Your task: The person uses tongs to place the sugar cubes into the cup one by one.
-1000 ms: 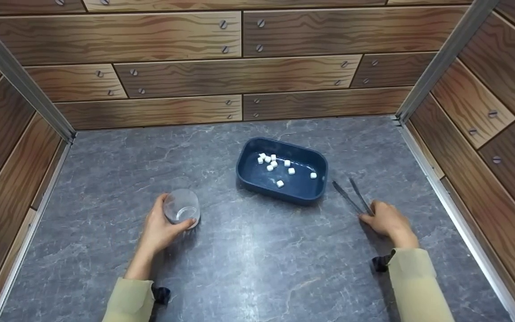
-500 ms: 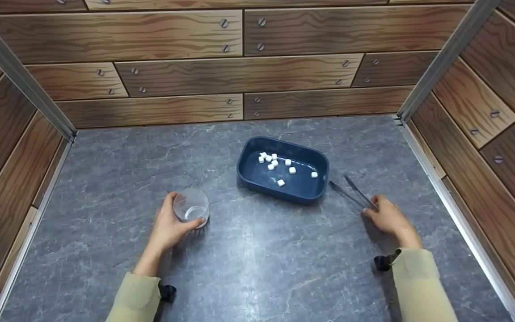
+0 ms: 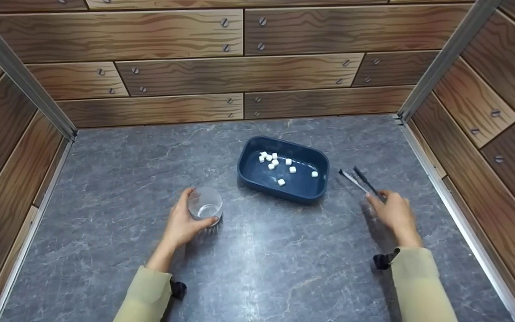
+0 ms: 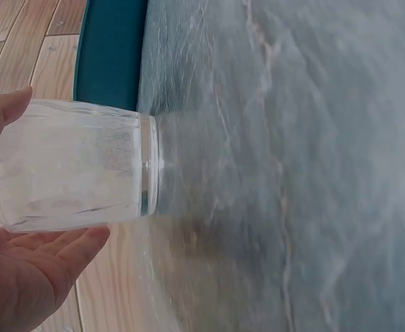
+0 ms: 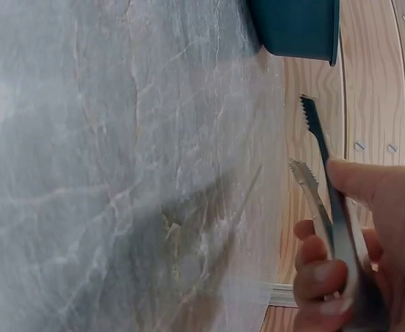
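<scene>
A clear plastic cup (image 3: 205, 205) is gripped round its side by my left hand (image 3: 185, 226); in the left wrist view the cup (image 4: 78, 166) shows nothing inside. My right hand (image 3: 392, 212) holds a pair of metal tongs (image 3: 361, 181), thumb on one arm and fingers curled on the other. Their serrated tips stand apart with nothing between them, seen close in the right wrist view on the tongs (image 5: 320, 180). Left of the tong tips sits a dark blue tray (image 3: 280, 193). Several small white cubes (image 3: 281, 182) lie scattered on its floor, most bunched toward the left.
The grey marbled tabletop (image 3: 257, 268) is walled by wood-patterned panels (image 3: 172, 80) at the back and both sides. Metal rails (image 3: 458, 214) run along the side edges.
My left hand has moved the cup to the right, closer to the tray. The tongs in my right hand have swung toward the tray, then lifted up and away a little.
</scene>
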Demonstrator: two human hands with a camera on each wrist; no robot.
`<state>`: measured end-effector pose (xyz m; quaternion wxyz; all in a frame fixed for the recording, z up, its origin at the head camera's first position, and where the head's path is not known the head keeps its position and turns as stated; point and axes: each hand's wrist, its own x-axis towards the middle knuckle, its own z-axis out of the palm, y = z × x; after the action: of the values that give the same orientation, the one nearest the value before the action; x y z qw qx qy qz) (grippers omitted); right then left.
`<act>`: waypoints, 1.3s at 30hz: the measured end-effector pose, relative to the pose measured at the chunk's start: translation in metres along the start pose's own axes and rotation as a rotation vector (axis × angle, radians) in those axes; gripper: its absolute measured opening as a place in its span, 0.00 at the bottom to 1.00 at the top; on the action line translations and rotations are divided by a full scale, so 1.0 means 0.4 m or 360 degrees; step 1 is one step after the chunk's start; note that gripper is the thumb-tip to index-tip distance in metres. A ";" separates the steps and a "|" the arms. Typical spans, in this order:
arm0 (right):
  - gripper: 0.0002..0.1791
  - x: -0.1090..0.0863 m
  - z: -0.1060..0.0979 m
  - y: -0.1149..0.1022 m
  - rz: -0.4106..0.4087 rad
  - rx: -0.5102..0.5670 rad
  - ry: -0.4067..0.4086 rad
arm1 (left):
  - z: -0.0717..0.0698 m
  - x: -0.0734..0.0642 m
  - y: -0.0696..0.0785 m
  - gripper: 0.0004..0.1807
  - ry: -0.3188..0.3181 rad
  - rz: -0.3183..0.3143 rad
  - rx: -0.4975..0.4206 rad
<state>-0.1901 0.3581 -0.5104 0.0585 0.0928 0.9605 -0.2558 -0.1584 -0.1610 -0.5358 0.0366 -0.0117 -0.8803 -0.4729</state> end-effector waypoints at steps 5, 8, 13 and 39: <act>0.48 -0.005 -0.008 -0.020 0.0017 -0.0039 0.0103 | 0.013 0.003 0.006 0.54 0.0001 0.0015 -0.0015; 0.49 -0.008 -0.012 -0.036 0.0019 -0.0041 0.0141 | 0.021 0.004 0.008 0.54 0.0011 0.0040 -0.0039; 0.49 -0.013 -0.018 -0.062 -0.0022 -0.0036 0.0226 | 0.036 0.006 0.013 0.56 0.0044 0.0063 -0.0054; 0.35 -0.015 0.009 -0.185 -0.0443 -0.0143 0.0477 | 0.094 0.026 0.014 0.53 0.0139 0.0016 -0.0295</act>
<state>-0.1994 0.2924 -0.4769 -0.1169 -0.0064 0.9725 -0.2016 -0.1704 -0.1267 -0.5512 0.0760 0.0013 -0.8303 -0.5522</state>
